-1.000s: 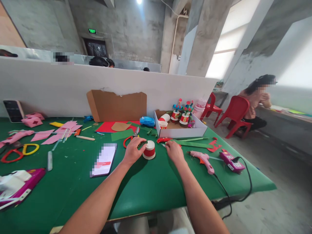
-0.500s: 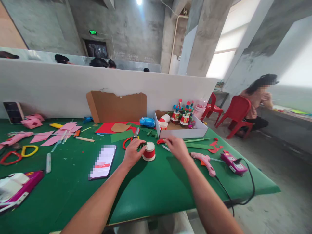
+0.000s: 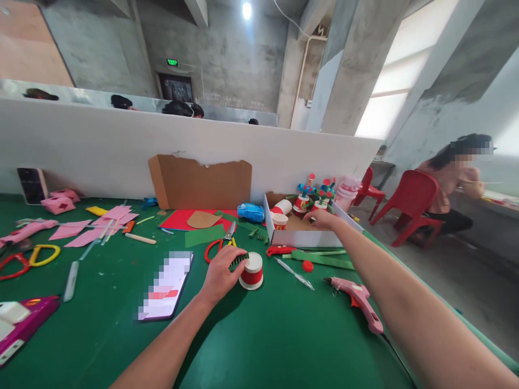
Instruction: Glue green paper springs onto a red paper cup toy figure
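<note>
The left hand pinches a green coil against an upturned paper cup mid-tabletop; the right hand, fingers loosely curled, reaches into a white box of decorated cups.

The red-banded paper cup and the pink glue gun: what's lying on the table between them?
Head view: between the cup and the glue gun lie a thin pen-like tool and a small red cap on green table.
</note>
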### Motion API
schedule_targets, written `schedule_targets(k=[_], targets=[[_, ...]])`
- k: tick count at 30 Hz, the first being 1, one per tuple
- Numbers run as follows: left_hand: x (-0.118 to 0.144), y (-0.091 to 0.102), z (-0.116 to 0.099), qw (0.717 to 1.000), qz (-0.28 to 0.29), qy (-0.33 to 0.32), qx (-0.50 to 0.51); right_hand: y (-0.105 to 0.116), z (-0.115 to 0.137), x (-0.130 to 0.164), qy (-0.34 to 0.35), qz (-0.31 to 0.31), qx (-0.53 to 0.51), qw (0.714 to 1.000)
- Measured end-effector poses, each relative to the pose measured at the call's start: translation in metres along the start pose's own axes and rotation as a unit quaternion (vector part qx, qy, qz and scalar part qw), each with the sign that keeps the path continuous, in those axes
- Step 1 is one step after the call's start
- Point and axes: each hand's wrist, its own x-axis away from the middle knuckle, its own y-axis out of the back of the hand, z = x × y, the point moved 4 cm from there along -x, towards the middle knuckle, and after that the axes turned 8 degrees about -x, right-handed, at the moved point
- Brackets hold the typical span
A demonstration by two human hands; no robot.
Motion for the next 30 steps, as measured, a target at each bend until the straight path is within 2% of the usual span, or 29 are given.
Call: schedule_targets(k=[3,6,12,16,18,22,26,30], targets=[[0.000,0.001,-0.002,1.000,-0.003,0.000,0.004,-0.017,-0.007,-0.012,-0.003,0.028,-0.008,1.000],[-0.001,0.003,-0.004,1.000,-0.005,-0.006,0.001,-0.009,-0.021,-0.015,-0.016,0.022,-0.028,0.999],[-0.002,0.004,-0.004,1.000,-0.003,-0.007,-0.006,0.058,-0.059,0.005,-0.031,-0.089,-0.090,0.991],[-0.001,0.003,-0.004,1.000,-0.005,-0.007,-0.007,0.089,-0.081,0.030,-0.024,-0.197,-0.188,0.962],[-0.001,0.003,-0.004,1.000,-0.007,-0.005,-0.007,0.085,-0.090,0.036,-0.048,-0.182,-0.191,0.963],[0.000,0.004,-0.003,1.000,-0.005,-0.004,-0.013,0.053,-0.104,0.035,-0.125,-0.060,-0.094,0.986],[0.000,0.003,-0.002,1.000,0.005,-0.002,-0.020,0.023,-0.115,0.018,-0.165,-0.010,-0.052,0.985],[0.000,0.003,-0.004,1.000,0.012,-0.003,-0.012,-0.002,-0.124,-0.005,-0.170,0.036,-0.005,0.985]])
